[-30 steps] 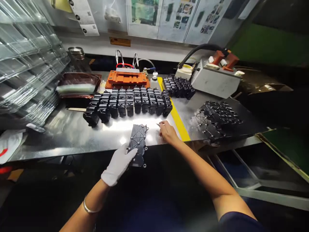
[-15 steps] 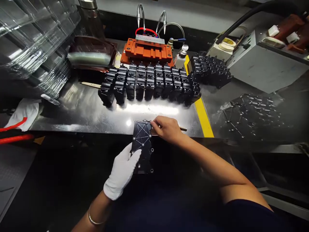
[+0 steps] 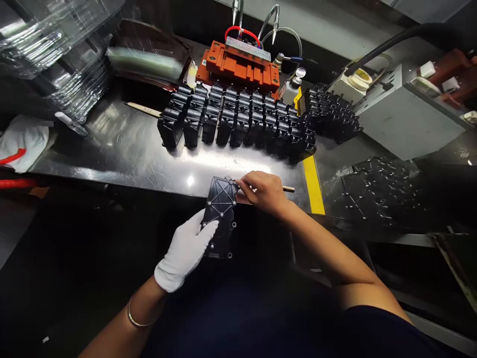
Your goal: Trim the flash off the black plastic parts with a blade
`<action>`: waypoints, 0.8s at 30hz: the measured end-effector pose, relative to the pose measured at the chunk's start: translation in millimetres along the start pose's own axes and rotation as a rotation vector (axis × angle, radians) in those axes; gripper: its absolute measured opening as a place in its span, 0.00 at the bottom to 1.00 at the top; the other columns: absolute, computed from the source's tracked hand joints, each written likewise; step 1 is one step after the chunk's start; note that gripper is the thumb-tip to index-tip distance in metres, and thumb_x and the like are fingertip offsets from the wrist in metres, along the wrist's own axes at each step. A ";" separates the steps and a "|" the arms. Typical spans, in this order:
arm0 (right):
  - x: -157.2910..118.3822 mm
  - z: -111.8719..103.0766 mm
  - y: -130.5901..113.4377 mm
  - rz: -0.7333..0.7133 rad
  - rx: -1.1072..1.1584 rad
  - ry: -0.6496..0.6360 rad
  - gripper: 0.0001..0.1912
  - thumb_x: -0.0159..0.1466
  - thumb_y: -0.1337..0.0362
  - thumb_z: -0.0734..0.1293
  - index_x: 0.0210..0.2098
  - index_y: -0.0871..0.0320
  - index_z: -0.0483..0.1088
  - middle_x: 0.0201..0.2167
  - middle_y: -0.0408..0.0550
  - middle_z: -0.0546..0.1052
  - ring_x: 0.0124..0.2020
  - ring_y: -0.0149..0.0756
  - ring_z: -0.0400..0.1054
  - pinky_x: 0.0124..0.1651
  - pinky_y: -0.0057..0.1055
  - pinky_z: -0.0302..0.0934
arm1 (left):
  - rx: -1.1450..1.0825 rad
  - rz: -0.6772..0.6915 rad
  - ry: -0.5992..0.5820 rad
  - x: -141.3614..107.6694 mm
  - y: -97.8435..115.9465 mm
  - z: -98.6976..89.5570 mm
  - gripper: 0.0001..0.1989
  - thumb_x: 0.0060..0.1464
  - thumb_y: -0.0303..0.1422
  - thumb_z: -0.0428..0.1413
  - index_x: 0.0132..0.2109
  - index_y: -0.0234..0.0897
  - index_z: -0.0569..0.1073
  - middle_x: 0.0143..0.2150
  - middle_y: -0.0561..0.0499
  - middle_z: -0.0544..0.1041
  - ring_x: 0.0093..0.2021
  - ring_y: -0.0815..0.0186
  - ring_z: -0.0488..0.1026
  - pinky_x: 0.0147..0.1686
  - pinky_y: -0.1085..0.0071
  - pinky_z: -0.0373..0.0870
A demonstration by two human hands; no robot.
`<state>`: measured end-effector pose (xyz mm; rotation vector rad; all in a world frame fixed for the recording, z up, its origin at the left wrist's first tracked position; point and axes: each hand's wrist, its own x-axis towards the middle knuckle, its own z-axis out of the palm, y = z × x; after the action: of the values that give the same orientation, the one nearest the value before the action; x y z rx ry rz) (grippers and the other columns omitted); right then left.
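A black plastic housing, flat and oblong with crossed ribs and small round bosses, is held tilted at the bench's front edge. My left hand, in a white glove, grips its lower left side, thumb across the face. My bare right hand is closed at the housing's upper right edge, fingertips touching or very near it. From behind that hand sticks out the end of a slim wooden-handled tool; its working tip is hidden.
Rows of similar black housings stand on the metal bench. Behind them sits an orange fixture with hoses. A wooden stick lies left, clear trays are stacked beyond, and a grey box stands right.
The view has swung a little, so the bench appears tilted. Both hands and the housing appear slightly higher in view. Their grips look the same.
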<state>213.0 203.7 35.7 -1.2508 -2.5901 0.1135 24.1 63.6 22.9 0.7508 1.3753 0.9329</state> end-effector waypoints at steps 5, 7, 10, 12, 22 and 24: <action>-0.3 -2.5 0.2 0.029 -0.012 0.000 0.16 0.68 0.57 0.60 0.28 0.58 0.71 0.26 0.47 0.76 0.27 0.32 0.64 0.30 0.29 0.46 | 0.012 0.015 0.026 -0.4 -0.3 -1.3 0.22 0.55 0.43 0.60 0.55 0.39 0.77 0.46 0.50 0.83 0.45 0.60 0.79 0.46 0.71 0.74; -7.8 -4.8 -1.7 0.009 0.079 0.004 0.17 0.69 0.57 0.60 0.29 0.58 0.72 0.26 0.47 0.76 0.26 0.30 0.64 0.31 0.27 0.50 | 0.014 0.020 0.026 -0.7 -1.1 -1.9 0.23 0.55 0.43 0.60 0.55 0.39 0.77 0.46 0.49 0.83 0.45 0.60 0.78 0.45 0.71 0.74; -25.1 -7.8 -7.6 -0.033 0.209 -0.004 0.18 0.70 0.57 0.59 0.30 0.57 0.72 0.25 0.45 0.75 0.25 0.29 0.65 0.31 0.26 0.54 | 0.001 0.028 0.001 -0.7 -2.2 -2.5 0.24 0.56 0.43 0.59 0.57 0.39 0.76 0.47 0.49 0.82 0.44 0.60 0.79 0.45 0.70 0.74; -34.8 -8.7 -11.3 -0.049 0.206 -0.005 0.18 0.70 0.57 0.60 0.29 0.57 0.72 0.23 0.44 0.75 0.24 0.28 0.64 0.29 0.26 0.52 | -0.012 0.027 -0.002 -0.6 -2.2 -2.7 0.24 0.56 0.42 0.59 0.57 0.39 0.76 0.47 0.49 0.82 0.44 0.60 0.79 0.46 0.70 0.74; -38.1 -6.1 -11.3 -0.106 0.056 0.060 0.21 0.70 0.56 0.61 0.23 0.58 0.71 0.19 0.43 0.73 0.21 0.26 0.63 0.26 0.27 0.46 | 0.078 0.014 0.030 -2.9 1.0 -1.5 0.23 0.56 0.43 0.59 0.55 0.37 0.76 0.41 0.50 0.83 0.40 0.62 0.78 0.39 0.72 0.74; -39.4 -6.2 -12.4 -0.118 0.054 0.091 0.20 0.69 0.57 0.63 0.23 0.59 0.71 0.18 0.43 0.73 0.20 0.26 0.63 0.25 0.28 0.46 | 0.077 0.016 0.016 -3.8 1.6 -1.3 0.23 0.57 0.43 0.58 0.56 0.38 0.76 0.41 0.51 0.83 0.39 0.62 0.78 0.38 0.72 0.75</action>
<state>228.7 165.0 36.0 -1.0575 -2.5573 0.1003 22.8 61.0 26.0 0.8145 1.4279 0.9041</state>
